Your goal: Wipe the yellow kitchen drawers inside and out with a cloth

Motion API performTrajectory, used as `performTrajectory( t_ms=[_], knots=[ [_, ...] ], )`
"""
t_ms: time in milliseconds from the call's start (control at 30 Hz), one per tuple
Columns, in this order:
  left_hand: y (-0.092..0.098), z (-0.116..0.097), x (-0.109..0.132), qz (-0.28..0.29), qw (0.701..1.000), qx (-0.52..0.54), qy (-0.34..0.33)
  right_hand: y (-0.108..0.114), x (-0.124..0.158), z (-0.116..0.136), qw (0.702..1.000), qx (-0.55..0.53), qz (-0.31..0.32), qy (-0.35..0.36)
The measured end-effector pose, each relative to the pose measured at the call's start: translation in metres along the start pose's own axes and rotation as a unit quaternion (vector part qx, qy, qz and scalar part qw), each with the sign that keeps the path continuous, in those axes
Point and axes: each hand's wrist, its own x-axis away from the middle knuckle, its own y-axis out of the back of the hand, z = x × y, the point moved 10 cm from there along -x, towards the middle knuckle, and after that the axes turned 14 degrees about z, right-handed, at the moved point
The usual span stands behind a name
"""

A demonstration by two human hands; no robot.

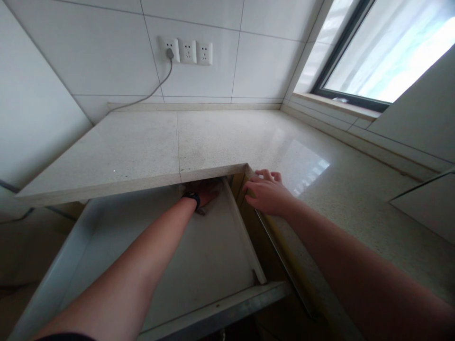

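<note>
My left hand (208, 193) reaches into the back of a pulled-out white drawer (199, 255), under the countertop's front edge. It lies low near the drawer floor, in shadow, and its fingers are too dark to read. A black band (192, 199) circles that wrist. Just below the wrist, a small brownish thing (201, 212) shows on the drawer floor; its kind cannot be made out. My right hand (267, 192) rests at the inner corner of the pale stone countertop (220, 137), fingers loosely bent and apart, holding nothing visible.
Three wall sockets (187, 52) sit on the tiled wall; a grey cable (156, 90) runs from one. A window (369, 57) is at upper right. A yellowish cabinet side with a metal strip (277, 255) stands right of the drawer. The drawer's front panel (220, 312) juts toward me.
</note>
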Motion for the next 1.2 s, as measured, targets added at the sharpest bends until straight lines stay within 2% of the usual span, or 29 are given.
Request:
performTrajectory(
  t_ms=[200,467,600,767,900,1067,1200],
  knots=[
    [-0.003,0.001,0.000,-0.015,1.000,0.006,0.017,0.001,0.001,-0.001,1.000,-0.011,-0.003,0.000],
    [-0.014,-0.005,0.023,-0.006,1.000,0.002,0.015,0.002,0.001,0.000,1.000,-0.017,-0.015,0.006],
    [-0.023,-0.017,0.040,0.014,1.000,-0.006,-0.005,0.001,0.001,-0.001,1.000,-0.013,-0.014,0.005],
    [-0.035,-0.044,0.073,0.006,0.997,-0.046,-0.065,0.001,0.001,-0.001,1.000,-0.012,-0.012,0.004],
    [-0.048,-0.072,0.107,0.030,0.987,-0.081,-0.139,0.000,0.000,-0.001,1.000,-0.014,-0.011,0.005],
    [-0.064,-0.117,0.156,0.103,0.949,-0.092,-0.282,0.000,0.000,-0.002,1.000,-0.013,-0.012,0.005],
    [-0.075,-0.144,0.190,0.110,0.924,-0.085,-0.356,0.000,0.000,-0.002,1.000,-0.012,-0.015,0.008]
  ],
)
